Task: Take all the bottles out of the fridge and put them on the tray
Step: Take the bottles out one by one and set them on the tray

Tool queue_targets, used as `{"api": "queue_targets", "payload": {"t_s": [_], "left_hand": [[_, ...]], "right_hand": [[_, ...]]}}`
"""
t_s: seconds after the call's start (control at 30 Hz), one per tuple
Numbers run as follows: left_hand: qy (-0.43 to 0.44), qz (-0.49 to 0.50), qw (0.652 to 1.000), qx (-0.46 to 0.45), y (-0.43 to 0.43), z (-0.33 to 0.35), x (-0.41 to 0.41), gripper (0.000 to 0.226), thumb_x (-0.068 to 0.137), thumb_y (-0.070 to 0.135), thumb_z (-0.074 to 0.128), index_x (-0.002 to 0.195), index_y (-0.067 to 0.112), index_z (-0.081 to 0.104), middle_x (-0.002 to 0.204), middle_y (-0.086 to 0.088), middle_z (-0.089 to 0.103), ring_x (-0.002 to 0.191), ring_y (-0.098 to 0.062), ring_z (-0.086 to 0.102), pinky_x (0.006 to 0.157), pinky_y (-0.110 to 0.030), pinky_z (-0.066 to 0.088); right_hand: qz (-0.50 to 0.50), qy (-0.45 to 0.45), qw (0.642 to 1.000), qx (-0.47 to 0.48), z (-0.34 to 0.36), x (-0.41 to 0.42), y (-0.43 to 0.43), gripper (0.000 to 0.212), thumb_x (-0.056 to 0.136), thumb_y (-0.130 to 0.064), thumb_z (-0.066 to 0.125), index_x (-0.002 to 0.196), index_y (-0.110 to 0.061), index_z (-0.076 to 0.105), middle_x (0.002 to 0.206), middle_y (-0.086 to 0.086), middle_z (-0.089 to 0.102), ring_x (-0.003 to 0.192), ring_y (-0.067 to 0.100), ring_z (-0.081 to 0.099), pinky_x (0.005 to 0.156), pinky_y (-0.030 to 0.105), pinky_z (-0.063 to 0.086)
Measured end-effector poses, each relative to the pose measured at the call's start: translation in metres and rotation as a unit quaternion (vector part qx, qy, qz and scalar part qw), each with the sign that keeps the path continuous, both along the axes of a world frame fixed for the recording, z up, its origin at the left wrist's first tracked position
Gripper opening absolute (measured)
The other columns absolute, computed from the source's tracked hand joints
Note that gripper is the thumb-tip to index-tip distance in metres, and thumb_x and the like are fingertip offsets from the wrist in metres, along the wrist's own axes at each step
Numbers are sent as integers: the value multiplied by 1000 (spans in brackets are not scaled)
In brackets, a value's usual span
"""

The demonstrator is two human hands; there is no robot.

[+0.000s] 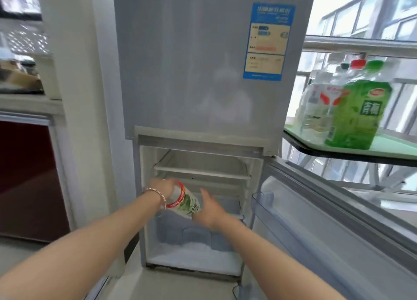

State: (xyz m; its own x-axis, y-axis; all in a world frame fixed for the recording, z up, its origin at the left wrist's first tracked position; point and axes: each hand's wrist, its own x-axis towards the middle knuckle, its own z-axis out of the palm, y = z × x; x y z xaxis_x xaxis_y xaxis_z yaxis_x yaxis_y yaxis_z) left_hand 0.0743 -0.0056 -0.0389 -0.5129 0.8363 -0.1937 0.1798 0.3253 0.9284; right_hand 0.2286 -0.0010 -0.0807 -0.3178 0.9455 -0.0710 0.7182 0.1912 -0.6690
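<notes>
At the open lower compartment of the silver fridge (203, 73): left hand (163, 188) gripped a tilted clear plastic bottle with a green-and-red label (184, 201); right hand (211, 207) spread open beside it. Several bottles (352, 110) stood on the pale green tray (392, 146); shelves otherwise appeared bare.

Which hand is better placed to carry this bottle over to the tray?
The right hand, I'd judge: the green tray sits up on the person's right. The left hand has its grip on the bottle, tilted at the fridge opening; the right is open beside it.

Top of the tilted bottle (184, 201) hidden inside the left hand (163, 186); tray (383, 150) cut off at right edge.
</notes>
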Motion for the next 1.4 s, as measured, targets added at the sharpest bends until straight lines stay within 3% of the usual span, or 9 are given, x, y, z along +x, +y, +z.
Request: {"api": "queue_targets", "payload": {"t_s": [0.13,0.23,0.33,0.47,0.67,0.93,1.13,1.33,1.4], "left_hand": [[162,29,985,49,-45,68,23,49,79,39,55,104,-1,66,103,-18,68,94,-35,65,70,-32,47],[266,-2,960,93,-71,122,53,46,72,48,54,82,5,69,91,-15,71,77,-31,61,61,-28,41],[359,-22,922,144,-92,169,89,48,63,53,50,66,8,64,79,-13,70,70,-31,59,54,-27,37],[415,-52,862,286,-115,218,145,41,69,52,53,62,13,63,61,-3,61,61,-23,59,47,-22,33],[281,-137,817,485,-105,253,222,53,88,55,36,114,14,57,99,-3,63,85,-17,61,68,-27,49],[154,-301,837,430,-57,209,331,56,91,60,37,123,15,45,100,-4,64,81,-14,62,62,-27,46],[90,-406,829,374,-18,205,413,62,94,57,34,135,11,38,122,-12,61,105,-26,62,82,-32,50],[132,-453,795,381,15,194,440,57,101,47,22,143,11,38,128,-9,61,111,-22,59,72,-19,42],[132,-463,793,373,20,187,442,56,101,45,22,142,10,39,130,-10,59,113,-22,58,80,-24,43]], "right_hand": [[21,13,1000,11,22,12,-29,123,54,-35,84,150,-29,7,149,8,39,135,31,43,109,45,40],[-7,9,998,64,46,30,-49,138,58,-31,87,153,-23,-13,155,10,28,141,35,33,112,50,34],[-58,60,981,174,73,60,-71,114,59,-34,87,145,-23,12,136,8,51,125,32,52,98,50,47],[-112,152,942,277,113,99,-93,89,61,-39,84,132,-19,34,123,1,55,113,22,56,93,44,51],[-180,236,893,338,168,157,-106,82,66,-49,79,131,-23,38,109,-10,59,100,13,60,86,37,53],[-328,189,794,475,213,285,-71,87,62,-69,68,129,-21,40,106,-3,64,92,19,65,74,42,58],[-360,107,793,480,228,370,-29,78,70,-61,69,129,-18,42,107,4,67,90,25,66,69,32,54],[-357,107,812,450,221,410,16,65,79,-39,73,130,-15,41,112,6,66,92,26,65,74,35,54],[-358,100,818,440,219,415,27,60,83,-34,70,131,-13,41,111,5,65,87,23,60,71,30,48]]}}
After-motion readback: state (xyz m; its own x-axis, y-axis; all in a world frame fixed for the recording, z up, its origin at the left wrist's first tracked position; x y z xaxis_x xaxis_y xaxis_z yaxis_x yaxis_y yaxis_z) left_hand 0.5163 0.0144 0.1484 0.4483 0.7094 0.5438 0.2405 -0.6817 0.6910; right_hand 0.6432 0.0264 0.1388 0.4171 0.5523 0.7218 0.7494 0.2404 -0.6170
